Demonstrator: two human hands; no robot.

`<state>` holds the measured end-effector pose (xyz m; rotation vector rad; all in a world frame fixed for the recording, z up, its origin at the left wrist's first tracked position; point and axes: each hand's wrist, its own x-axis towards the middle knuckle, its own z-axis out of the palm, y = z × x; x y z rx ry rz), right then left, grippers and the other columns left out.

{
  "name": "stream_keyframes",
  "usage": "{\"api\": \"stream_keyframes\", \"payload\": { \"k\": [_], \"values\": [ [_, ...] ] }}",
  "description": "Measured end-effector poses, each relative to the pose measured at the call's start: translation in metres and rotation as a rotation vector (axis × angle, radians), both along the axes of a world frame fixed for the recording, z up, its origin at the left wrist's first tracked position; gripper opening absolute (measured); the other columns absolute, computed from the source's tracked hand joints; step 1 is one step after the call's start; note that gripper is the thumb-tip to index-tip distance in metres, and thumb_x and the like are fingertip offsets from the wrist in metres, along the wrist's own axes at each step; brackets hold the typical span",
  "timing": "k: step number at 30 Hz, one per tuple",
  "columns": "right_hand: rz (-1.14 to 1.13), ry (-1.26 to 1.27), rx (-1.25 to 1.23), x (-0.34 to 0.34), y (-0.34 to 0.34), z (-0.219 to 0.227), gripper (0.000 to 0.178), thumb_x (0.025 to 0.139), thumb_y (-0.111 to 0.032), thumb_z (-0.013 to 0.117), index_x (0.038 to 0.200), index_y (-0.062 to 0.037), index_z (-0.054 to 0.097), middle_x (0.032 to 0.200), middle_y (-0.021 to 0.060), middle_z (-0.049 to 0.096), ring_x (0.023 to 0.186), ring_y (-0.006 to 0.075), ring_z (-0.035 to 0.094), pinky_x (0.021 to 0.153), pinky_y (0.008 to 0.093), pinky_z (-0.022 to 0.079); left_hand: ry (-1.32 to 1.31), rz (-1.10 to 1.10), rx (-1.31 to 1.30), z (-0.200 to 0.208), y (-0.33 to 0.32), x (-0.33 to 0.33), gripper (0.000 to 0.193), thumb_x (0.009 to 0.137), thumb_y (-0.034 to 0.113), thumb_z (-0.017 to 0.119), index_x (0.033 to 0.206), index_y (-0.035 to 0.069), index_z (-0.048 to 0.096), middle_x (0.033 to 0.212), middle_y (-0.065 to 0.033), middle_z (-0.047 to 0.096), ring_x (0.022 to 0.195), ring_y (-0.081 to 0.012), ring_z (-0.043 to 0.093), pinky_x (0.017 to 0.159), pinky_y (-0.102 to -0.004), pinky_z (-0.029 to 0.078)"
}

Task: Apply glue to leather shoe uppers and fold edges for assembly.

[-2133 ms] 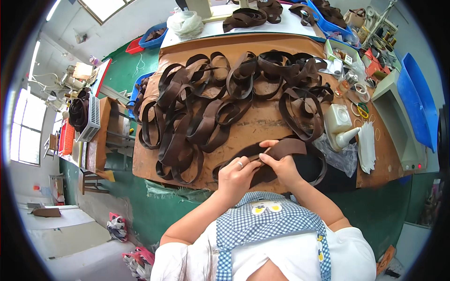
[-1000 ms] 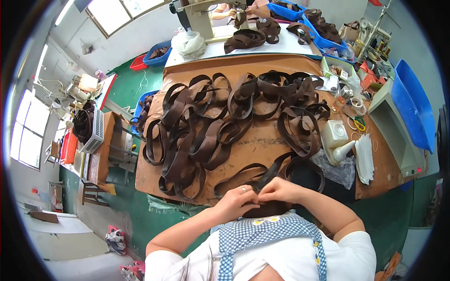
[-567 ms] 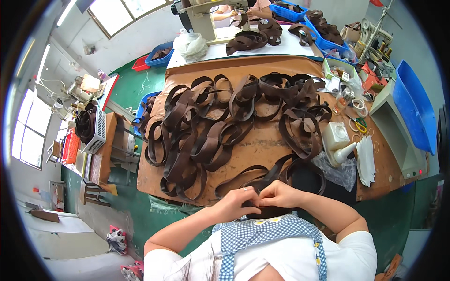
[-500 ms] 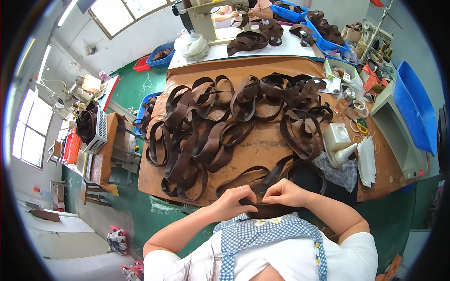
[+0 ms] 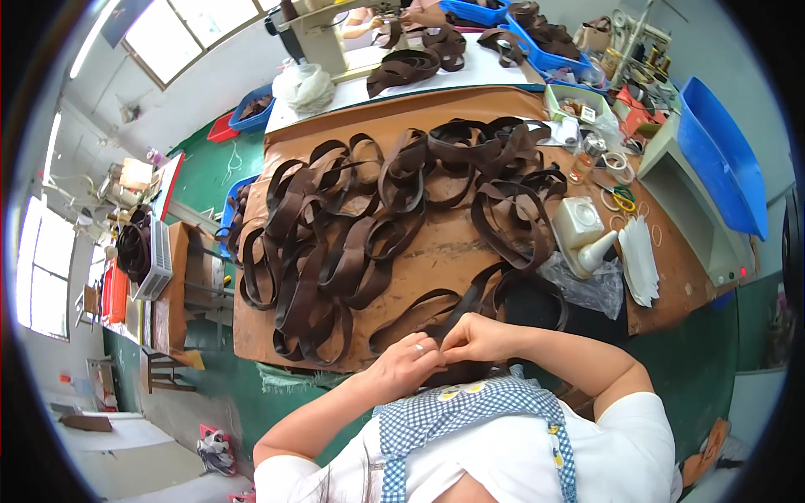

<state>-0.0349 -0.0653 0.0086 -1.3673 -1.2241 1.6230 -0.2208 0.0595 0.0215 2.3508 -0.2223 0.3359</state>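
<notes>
Close to my apron, my left hand (image 5: pixel 409 365) and my right hand (image 5: pixel 480 339) meet at the fingertips. Both are closed in a pinch on a dark brown strap (image 5: pixel 459 372), most of which my fingers and wrists cover. A ring shows on my left hand. Just beyond, a loop of brown strap (image 5: pixel 417 318) lies at the table's near edge. A large heap of similar looped straps (image 5: pixel 335 260) spreads over the brown table (image 5: pixel 436 267).
At the right stand a white square bottle (image 5: pixel 579 221), yellow-handled scissors (image 5: pixel 622 199), a stack of white strips (image 5: pixel 639 261) and a clear plastic bag (image 5: pixel 587 283). A blue basket (image 5: pixel 723 159) leans there too. Across the table, a person works at a sewing machine (image 5: pixel 314 42).
My hands have drawn together, the gap between their fingertips closing over the strap. The whole view has shifted slightly; the heap looks unchanged.
</notes>
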Motion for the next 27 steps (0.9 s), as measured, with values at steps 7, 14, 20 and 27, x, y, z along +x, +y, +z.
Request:
{"api": "stream_keyframes", "payload": {
  "k": [7, 14, 20, 27],
  "values": [
    [-0.119, -0.028, -0.056, 0.011, -0.007, 0.006, 0.018, 0.088, -0.013, 0.068, 0.095, 0.0031, 0.073, 0.081, 0.0107, 0.073, 0.073, 0.0108, 0.064, 0.068, 0.0276, 0.051, 0.073, 0.142, -0.21, -0.007, 0.003, -0.009, 0.023, 0.072, 0.003, 0.082, 0.084, 0.003, 0.062, 0.083, -0.0085, 0.06, 0.075, -0.0268, 0.06, 0.065, -0.0345, 0.05],
    [-0.107, -0.164, 0.083, 0.004, -0.019, 0.006, 0.018, 0.088, -0.013, 0.068, 0.094, 0.003, 0.073, 0.079, 0.0141, 0.072, 0.07, 0.0171, 0.067, 0.066, 0.0309, 0.052, 0.144, 0.23, -0.397, -0.008, 0.002, -0.019, 0.025, 0.071, 0.002, 0.082, 0.084, 0.004, 0.061, 0.081, -0.0088, 0.059, 0.075, -0.0272, 0.06, 0.066, -0.0345, 0.05],
    [-0.042, -0.131, 0.125, -0.003, -0.005, 0.007, 0.018, 0.088, -0.013, 0.068, 0.095, 0.003, 0.073, 0.083, 0.0133, 0.073, 0.074, 0.0156, 0.068, 0.07, 0.0292, 0.052, -0.033, 0.082, -0.115, -0.006, 0.0, -0.004, 0.028, 0.07, 0.003, 0.084, 0.084, 0.003, 0.059, 0.081, -0.0065, 0.059, 0.075, -0.0219, 0.06, 0.065, -0.0332, 0.049],
    [-0.059, -0.127, 0.051, 0.0, -0.002, 0.008, 0.018, 0.089, -0.013, 0.068, 0.094, 0.004, 0.072, 0.082, 0.0117, 0.073, 0.073, 0.0119, 0.066, 0.07, 0.0265, 0.051, 0.051, 0.124, -0.273, -0.008, 0.002, -0.002, 0.028, 0.069, 0.003, 0.085, 0.083, 0.003, 0.06, 0.086, -0.0065, 0.06, 0.077, -0.019, 0.061, 0.067, -0.0312, 0.05]
  ]
}}
